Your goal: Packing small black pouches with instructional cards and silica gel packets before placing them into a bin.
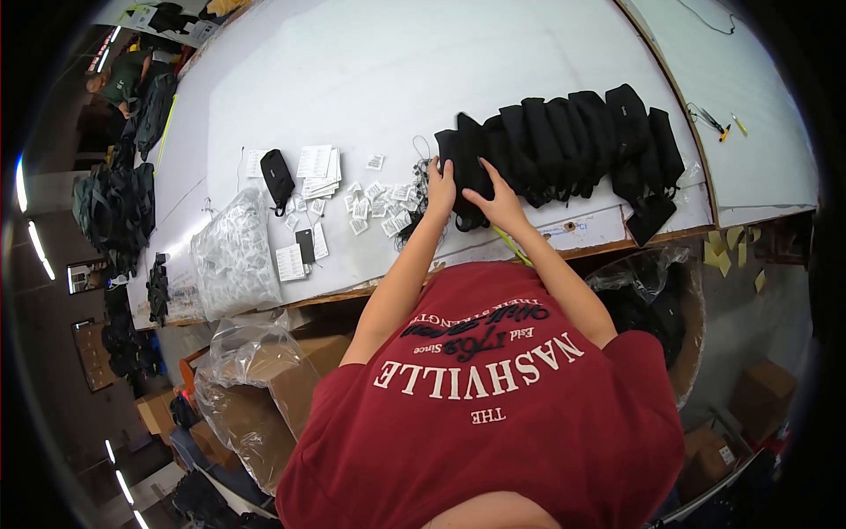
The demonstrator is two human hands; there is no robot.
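A long row of black zip pouches (552,145) stands packed side by side at the near right of the white table. At its left end, my left hand (441,187) presses against the outer side of a black pouch (458,159). My right hand (500,196) grips the same end from the right, thumb across the fabric and fingers in beside the neighbouring pouches. A tangle of thin black cords (414,207) lies just left of my left hand. Further left, a single black pouch (277,179) rests near stacked white cards (321,167).
Small white packets (377,201) lie scattered beside a bulging clear bag of them (234,260). Cutting tools (724,132) lie on the adjoining table. Cardboard boxes (308,353) and plastic-lined cartons (692,326) stand below the near edge. Another person (123,79) works at far left.
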